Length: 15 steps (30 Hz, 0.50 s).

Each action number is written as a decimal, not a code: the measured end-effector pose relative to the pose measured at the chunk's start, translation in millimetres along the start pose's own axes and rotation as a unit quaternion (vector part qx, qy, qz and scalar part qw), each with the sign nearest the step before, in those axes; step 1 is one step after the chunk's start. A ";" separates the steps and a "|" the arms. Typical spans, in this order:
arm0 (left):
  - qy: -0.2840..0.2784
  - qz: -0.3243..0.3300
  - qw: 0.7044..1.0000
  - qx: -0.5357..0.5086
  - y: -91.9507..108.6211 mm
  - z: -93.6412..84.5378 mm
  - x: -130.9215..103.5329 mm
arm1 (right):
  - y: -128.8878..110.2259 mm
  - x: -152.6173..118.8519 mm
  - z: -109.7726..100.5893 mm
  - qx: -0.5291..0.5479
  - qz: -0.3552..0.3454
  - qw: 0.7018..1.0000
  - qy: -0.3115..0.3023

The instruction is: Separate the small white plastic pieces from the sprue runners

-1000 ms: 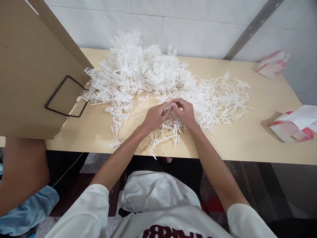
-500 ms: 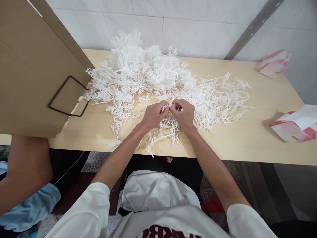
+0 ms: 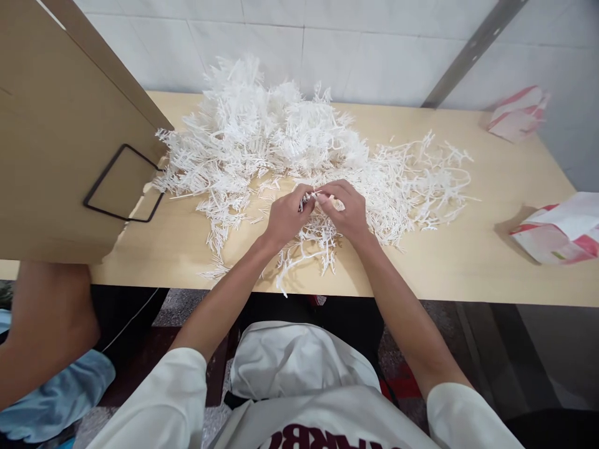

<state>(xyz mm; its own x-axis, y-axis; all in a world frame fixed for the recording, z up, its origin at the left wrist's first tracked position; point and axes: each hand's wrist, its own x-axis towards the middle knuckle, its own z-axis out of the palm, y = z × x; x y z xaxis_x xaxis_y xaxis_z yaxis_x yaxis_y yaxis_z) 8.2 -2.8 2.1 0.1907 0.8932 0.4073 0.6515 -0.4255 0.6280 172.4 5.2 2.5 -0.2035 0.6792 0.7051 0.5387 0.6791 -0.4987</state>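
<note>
My left hand (image 3: 289,215) is closed around a small bunch of thin white plastic sticks (image 3: 306,199), whose tips poke out between thumb and fingers. Against it, my right hand (image 3: 344,212) pinches at the same bunch with thumb and forefinger; a gap shows between them. Both hands are over the front of a large heap of white branching plastic pieces (image 3: 281,131). Below my hands a white branched strip (image 3: 302,257) lies on the table. To the right, longer bare branched strips (image 3: 440,181) are tangled together.
A cardboard panel (image 3: 70,125) with a black wire frame (image 3: 124,184) stands at the left. Another person's arm (image 3: 51,318) is below it. Two red-and-white paper packets (image 3: 559,231) sit on the right of the wooden table (image 3: 468,268), against a tiled wall.
My right hand's fingers have loosened and lifted slightly, with the forefinger reaching toward the left hand. My left hand keeps its grip. The view has shifted slightly.
</note>
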 end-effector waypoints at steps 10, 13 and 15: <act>-0.051 0.027 0.998 0.032 6.5 -3.4 -0.9 | 5.0 -2.3 2.3 -0.025 0.047 0.998 -0.024; -0.061 0.041 0.997 0.033 8.9 -4.6 -1.6 | 0.2 -2.5 3.1 -0.068 0.085 0.994 -0.021; -0.059 0.045 0.996 0.040 9.6 -4.5 -2.0 | -2.2 -2.1 4.7 -0.105 0.102 0.989 -0.009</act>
<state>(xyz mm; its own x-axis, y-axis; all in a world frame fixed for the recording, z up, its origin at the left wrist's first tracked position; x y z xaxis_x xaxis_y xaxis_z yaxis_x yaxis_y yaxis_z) 10.7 -9.4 10.3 0.3329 0.8651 0.3751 0.6838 -0.4954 0.5357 167.8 3.6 -0.3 -0.0864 0.8022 0.5908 0.7282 0.4556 -0.5121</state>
